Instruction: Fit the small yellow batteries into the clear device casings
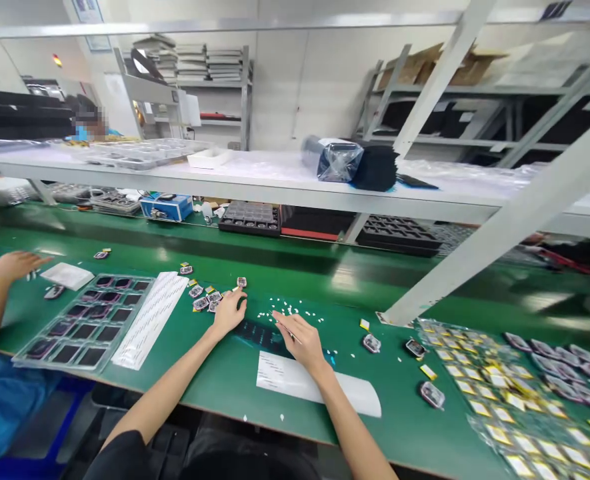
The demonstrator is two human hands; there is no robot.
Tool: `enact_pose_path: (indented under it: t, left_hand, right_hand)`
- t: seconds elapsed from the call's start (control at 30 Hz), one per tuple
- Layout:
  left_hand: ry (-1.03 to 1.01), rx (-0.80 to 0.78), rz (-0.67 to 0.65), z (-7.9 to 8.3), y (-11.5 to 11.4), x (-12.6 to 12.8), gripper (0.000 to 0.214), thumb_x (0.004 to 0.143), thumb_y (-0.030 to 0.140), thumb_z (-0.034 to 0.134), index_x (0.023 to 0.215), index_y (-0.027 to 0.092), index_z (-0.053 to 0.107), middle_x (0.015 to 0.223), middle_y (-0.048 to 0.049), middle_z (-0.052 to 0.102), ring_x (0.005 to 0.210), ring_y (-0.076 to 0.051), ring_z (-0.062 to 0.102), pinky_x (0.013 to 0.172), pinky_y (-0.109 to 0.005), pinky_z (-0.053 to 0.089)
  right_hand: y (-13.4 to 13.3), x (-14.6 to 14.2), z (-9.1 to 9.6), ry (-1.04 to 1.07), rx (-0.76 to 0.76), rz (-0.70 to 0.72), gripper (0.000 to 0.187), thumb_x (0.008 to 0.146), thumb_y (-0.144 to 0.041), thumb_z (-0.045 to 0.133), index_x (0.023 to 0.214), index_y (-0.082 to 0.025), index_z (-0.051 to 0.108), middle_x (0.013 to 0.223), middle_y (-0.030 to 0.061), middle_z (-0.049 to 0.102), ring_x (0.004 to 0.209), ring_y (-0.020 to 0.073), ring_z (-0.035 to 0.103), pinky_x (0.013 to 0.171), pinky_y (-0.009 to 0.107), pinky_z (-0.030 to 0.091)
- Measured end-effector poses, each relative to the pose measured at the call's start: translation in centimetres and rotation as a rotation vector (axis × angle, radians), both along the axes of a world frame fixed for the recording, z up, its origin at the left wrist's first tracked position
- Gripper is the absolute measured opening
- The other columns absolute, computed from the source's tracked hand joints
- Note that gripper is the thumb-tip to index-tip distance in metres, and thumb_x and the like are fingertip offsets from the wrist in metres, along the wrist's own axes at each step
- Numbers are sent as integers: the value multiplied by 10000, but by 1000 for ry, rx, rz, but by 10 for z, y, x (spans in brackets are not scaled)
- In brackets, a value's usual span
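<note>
My right hand [301, 339] is closed on slim tweezers [289, 329], whose tip points at scattered small white pieces [289, 309]. Below that hand lies a curled white sheet with rows of dark marks [295, 379], and a dark translucent strip [257, 335] stretches between my hands. My left hand [231, 312] rests lower left of a small framed module [241, 283], its fingers bent and thumb apart; whether it touches the module is unclear. More such modules [201, 303] with yellow tabs cluster just left of it.
A clear tray [152, 293] of dark square parts stands left, beside a white marked strip [149, 320]. A co-worker's hand [17, 265] is past it. At right lie loose modules [431, 395] and bagged yellow-white parts [499, 380]. A slanted white post [445, 267] and overhead shelf [255, 183] bound the bench.
</note>
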State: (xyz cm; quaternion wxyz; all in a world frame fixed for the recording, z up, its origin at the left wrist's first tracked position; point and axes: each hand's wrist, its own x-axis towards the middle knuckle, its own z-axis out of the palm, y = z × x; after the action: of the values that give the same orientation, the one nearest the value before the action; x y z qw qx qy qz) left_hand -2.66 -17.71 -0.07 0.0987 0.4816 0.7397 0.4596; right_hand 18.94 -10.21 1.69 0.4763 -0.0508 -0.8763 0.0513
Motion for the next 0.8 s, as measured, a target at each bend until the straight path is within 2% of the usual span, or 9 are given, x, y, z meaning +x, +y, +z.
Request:
enact_pose_path:
  t: [0.07,0.13,0.2,0.33,0.43,0.53,0.67,0.8]
  left_hand:
    - [98,-7,22,2,-4,0,141,854,129,604,859,213,717,1042,-113,788,952,-276,697,963,-447,537]
    - [178,-28,49,3,-13,-6,167,880,146,584,910,208,735,1019,-119,786,1002,-288,685,974,-450,533]
    - [248,-55,87,3,-28,-15,186,888,169,584,972,198,747,1037,-130,784,1095,-313,660,1008,-479,516]
    - [359,-138,149,-3,-67,-35,203,836,201,652,1011,186,756,1263,-165,734,1346,-394,534,1086,-568,456]
    - [417,-205,160,-11,-86,-41,266,824,190,665,1077,182,747,1364,-170,682,1417,-394,478,1101,-568,451]
    - [458,-248,169,-14,-89,-40,243,869,217,649,1091,181,741,1385,-173,659,1434,-374,462,1099,-547,460]
    - [493,-256,164,-9,-87,-33,166,913,251,627,987,197,766,1355,-177,653,1395,-376,487,1052,-543,492]
    - [527,-249,72,0,-92,-26,259,873,98,599,950,245,797,1327,-109,676,1334,-320,553,1055,-482,495]
  right_hand:
    - [-1,1,-2,12,-11,-2,340,988,-111,549,1278,-223,687,1004,81,814,695,190,735,639,306,638]
    - [0,2,-4,23,-26,-8,310,986,-109,560,1242,-210,704,989,83,813,703,190,735,649,306,636]
    - [1,4,-7,36,-40,-19,299,985,-107,566,1227,-205,713,968,80,813,704,188,728,657,306,631]
    - [3,5,-10,64,-64,-41,296,997,-130,562,1232,-212,723,894,63,803,664,170,697,618,280,599]
    - [3,4,-14,75,-86,-43,278,1010,-163,563,1216,-219,740,860,58,796,664,163,693,615,267,584]
    - [-1,3,-16,54,-107,-19,267,1014,-179,568,1204,-232,748,880,56,799,697,169,706,662,282,599]
    - [-7,2,-15,21,-106,15,273,1022,-199,556,1206,-247,751,904,56,805,714,175,718,672,295,613]
    - [-10,1,-12,37,-92,34,263,1024,-203,555,1194,-242,752,877,54,801,684,175,704,617,290,596]
